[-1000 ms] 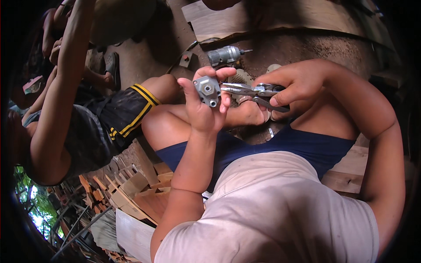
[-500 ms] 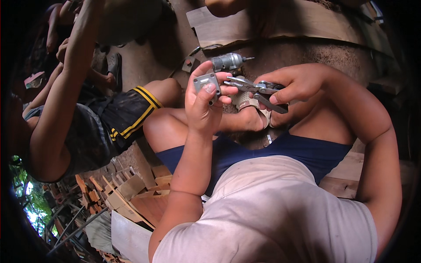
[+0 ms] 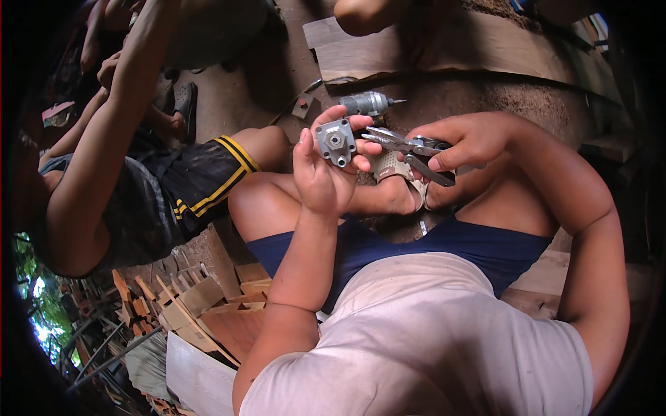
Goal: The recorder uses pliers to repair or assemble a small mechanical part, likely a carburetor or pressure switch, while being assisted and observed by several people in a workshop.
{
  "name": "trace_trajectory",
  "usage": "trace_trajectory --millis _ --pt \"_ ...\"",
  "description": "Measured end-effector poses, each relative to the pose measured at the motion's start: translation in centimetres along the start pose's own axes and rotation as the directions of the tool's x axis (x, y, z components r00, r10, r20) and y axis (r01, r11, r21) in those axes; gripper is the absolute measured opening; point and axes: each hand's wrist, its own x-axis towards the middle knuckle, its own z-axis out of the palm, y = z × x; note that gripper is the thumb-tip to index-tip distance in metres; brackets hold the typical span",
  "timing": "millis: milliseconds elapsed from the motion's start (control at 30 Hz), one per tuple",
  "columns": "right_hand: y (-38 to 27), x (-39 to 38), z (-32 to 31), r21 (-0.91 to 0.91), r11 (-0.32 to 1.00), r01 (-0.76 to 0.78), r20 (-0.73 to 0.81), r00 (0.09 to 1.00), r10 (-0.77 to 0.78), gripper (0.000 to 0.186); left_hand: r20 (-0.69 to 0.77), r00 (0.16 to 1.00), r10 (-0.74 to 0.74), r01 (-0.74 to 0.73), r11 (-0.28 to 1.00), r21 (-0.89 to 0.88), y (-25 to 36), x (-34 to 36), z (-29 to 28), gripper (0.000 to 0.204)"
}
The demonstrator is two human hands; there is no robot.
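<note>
A small grey metal housing [image 3: 336, 141], square-flanged with holes at its corners and a raised hub in the middle, rests on the fingers of my left hand [image 3: 322, 184]. That palm faces up, and the thumb stands away from the part. My right hand [image 3: 475, 142] grips a pair of folding multi-tool pliers [image 3: 394, 142] by its dark handles. The pliers' jaws point left, close beside my left fingertips and the housing. Whether the jaws touch my fingers I cannot tell.
A grey power driver [image 3: 364, 104] with a bit lies on the ground beyond my hands. Behind it is a long wooden board [image 3: 444, 48]. Another person [image 3: 118, 208] sits close on my left. Scrap wood [image 3: 215, 305] is piled at lower left. My sandalled foot [image 3: 399, 187] is below my hands.
The housing in my left hand has turned to show its hubbed face, and my thumb has come off it. The pliers stay in my right hand, slightly shifted.
</note>
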Motion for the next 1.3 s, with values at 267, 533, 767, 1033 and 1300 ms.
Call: trace_trajectory --millis 267,533,767,1033,1300 --pt "-0.2 -0.1 0.2 0.011 1.0 -0.023 -0.008 1.0 0.023 0.04 -0.004 1.0 -0.016 0.016 0.999 -0.032 -0.1 -0.2 -0.3 0.045" --pt "0.6 0.2 0.0 -0.02 1.0 -0.008 0.012 1.0 0.008 0.038 0.044 0.998 -0.033 0.033 0.999 -0.002 0.1 -0.4 -0.1 0.044" --pt "0.7 -0.2 -0.3 0.009 1.0 -0.021 -0.003 1.0 0.021 0.038 0.095 0.988 0.121 -0.144 0.94 0.309 -0.3 -0.5 0.7 0.048" --pt "0.1 1.5 1.9 0.109 0.987 0.12 -0.23 0.969 -0.093 0.029 0.449 0.775 0.444 -0.543 0.107 0.833 0.2 -0.7 1.4 0.076" --pt "1.0 1.0 0.9 0.201 0.977 0.067 -0.139 0.99 -0.039 0.035 0.475 0.755 0.451 -0.53 -0.006 0.848 -0.6 -0.9 1.8 0.085"
